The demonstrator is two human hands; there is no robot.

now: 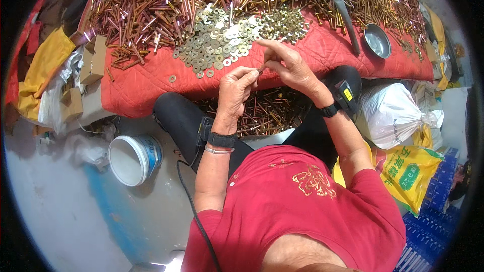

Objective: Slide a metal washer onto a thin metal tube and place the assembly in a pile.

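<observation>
Red shirt lies close below me; the left hand pinches a small piece, mostly finger-covered; I can't tell whether the right hand grips it. Washers lie just beyond; both arms partly hide the near edge of the cloth.

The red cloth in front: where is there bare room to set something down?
On the red cloth, one bare patch lies left of the washers, below the copper-coloured rods; another between the small brass-coloured pieces and the dark handle. The heaped back is crowded.
</observation>
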